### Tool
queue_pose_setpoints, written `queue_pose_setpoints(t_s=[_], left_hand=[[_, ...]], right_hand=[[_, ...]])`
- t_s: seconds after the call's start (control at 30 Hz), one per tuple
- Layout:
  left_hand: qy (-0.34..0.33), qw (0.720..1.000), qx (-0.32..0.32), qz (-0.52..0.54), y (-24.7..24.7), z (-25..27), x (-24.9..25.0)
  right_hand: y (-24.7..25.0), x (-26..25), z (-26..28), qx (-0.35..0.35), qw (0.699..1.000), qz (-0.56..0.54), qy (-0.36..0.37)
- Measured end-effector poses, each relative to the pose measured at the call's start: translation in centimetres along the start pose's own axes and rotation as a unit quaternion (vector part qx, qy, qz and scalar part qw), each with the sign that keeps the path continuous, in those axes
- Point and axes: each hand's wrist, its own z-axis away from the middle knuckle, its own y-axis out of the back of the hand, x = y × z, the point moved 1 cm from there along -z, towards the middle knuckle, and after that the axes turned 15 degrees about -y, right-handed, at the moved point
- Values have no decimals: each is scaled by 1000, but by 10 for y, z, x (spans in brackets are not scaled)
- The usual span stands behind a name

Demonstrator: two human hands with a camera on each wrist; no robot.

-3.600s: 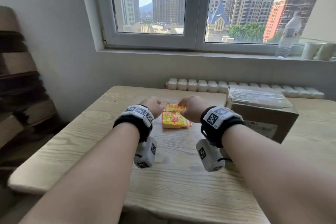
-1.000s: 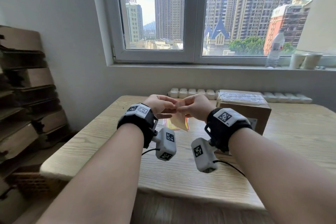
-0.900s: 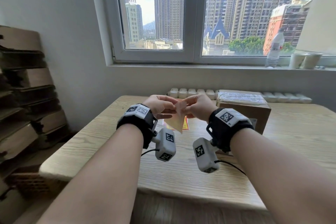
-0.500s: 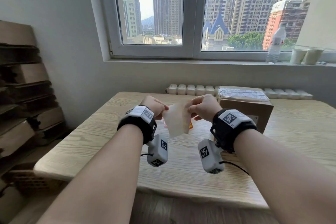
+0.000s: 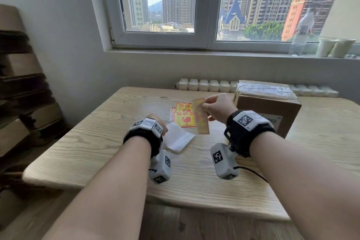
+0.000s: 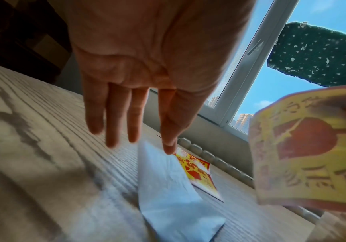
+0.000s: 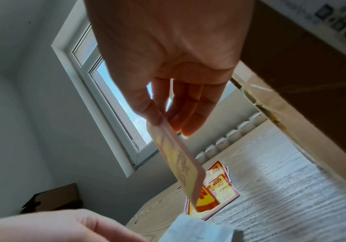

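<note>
Above the table (image 5: 93, 142), one sticker is held up and one white sheet lies flat.
My right hand (image 5: 218, 108) pinches the yellow-and-red sticker (image 5: 200, 117) near its top edge, so it hangs over the sticker stack (image 5: 182, 122) beside the cardboard box (image 5: 268, 111). My left hand (image 6: 147, 57) grips nothing. Its fingers are straight, with the forefinger tip at the white paper (image 5: 178, 139) on the wood.

we see a pale wooden table (image 5: 87, 142) below a white-framed window (image 5: 211, 6) full of daylight, a plain grey wall (image 5: 64, 35), cardboard (image 5: 21, 64) stacked left.
</note>
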Motion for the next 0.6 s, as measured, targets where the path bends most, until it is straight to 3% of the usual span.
queue_pose_setpoints(t_s=[0.1,0.2,0.27,0.4,0.6], left_hand=[[-36,998,35,42,13,11,17],[-49,968,46,242,27,25,46],[-44,948,40,313,34,34,62],[-56,945,7,324,39,45,71],[-90,925,77,360,51,59,69]], right_hand=[[2,-4,3,4,999,32,24],[6,-11,9,-3,997,44,59],[8,-16,15,-14,994,66,80],[15,-24,30,-18,992,75,105],[28,-28,53,-42,988,79,123]])
